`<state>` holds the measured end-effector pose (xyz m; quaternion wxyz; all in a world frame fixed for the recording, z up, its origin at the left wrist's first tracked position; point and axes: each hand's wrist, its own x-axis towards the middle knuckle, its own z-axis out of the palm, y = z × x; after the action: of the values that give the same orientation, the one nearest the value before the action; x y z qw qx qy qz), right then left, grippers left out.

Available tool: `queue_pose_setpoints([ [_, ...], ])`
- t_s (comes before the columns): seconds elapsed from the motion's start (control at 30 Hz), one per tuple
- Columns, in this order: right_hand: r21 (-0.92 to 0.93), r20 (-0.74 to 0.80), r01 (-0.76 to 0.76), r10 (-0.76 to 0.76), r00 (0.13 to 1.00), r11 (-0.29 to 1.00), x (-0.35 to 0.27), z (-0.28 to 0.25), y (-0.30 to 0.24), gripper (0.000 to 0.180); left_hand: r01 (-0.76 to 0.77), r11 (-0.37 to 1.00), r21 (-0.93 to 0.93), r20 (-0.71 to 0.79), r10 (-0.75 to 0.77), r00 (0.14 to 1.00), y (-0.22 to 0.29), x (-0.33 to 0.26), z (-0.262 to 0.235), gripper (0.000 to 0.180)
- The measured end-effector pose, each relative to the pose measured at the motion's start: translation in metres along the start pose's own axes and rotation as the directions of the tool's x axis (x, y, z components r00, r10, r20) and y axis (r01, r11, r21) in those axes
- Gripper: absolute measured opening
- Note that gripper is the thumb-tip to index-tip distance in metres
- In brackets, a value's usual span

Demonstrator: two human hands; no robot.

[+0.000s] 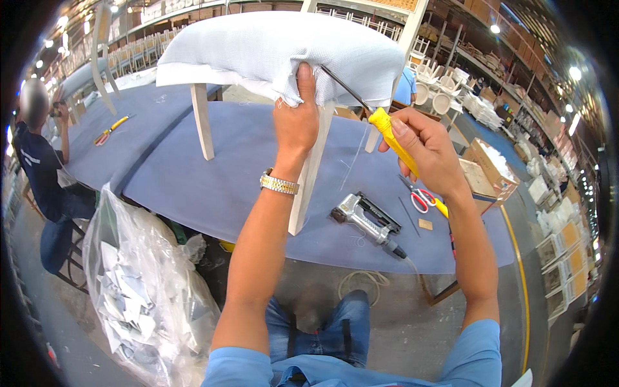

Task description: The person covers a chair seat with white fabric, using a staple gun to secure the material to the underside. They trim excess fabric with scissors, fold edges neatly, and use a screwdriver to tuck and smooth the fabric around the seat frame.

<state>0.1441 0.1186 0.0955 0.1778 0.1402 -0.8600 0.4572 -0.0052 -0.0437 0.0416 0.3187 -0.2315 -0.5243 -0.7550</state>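
Observation:
A chair with a light grey-blue upholstered seat [251, 48] stands on the blue-covered table, its pale wooden front leg [310, 177] towards me. My left hand [298, 122] grips the loose, frayed fabric [293, 87] at the seat's near corner, thumb pressed up on it and the other fingers mostly hidden. In my right hand [427, 145] is a screwdriver [389, 129] with a yellow handle. Its thin metal shaft slants up to the left, and the tip touches the fabric just right of my left thumb.
On the table [251, 187] lie a staple gun [364, 216] with a hose, red-handled scissors [422, 200] and a yellow-handled tool [113, 129]. A clear bag of fabric scraps [145, 290] stands at lower left. Another person [45, 161] sits at far left. A cardboard box [493, 171] is at right.

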Motion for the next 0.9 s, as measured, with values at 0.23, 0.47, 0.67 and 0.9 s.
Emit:
queue_pose_setpoints([
  [0.23,0.162,0.091,0.153,-0.169,0.981,0.975,0.039,-0.012,0.054,0.033,0.088,0.996,-0.021,0.064,-0.086,0.994,0.001,0.001,-0.004,0.063],
  [0.47,0.211,0.481,0.085,-0.179,0.858,0.974,0.078,-0.026,0.057,0.035,0.158,0.982,-0.102,0.21,-0.134,0.968,-0.004,0.005,-0.01,0.074],
  [0.67,-0.063,0.889,0.358,-0.11,0.444,0.931,0.01,0.02,0.066,0.032,0.112,0.989,-0.095,0.135,-0.099,0.986,-0.011,0.004,-0.019,0.067],
  [0.9,-0.707,0.674,0.391,0.395,0.624,0.59,-0.098,0.066,0.106,0.035,0.13,0.981,-0.144,0.157,-0.107,0.982,-0.001,-0.005,-0.012,0.064],
])
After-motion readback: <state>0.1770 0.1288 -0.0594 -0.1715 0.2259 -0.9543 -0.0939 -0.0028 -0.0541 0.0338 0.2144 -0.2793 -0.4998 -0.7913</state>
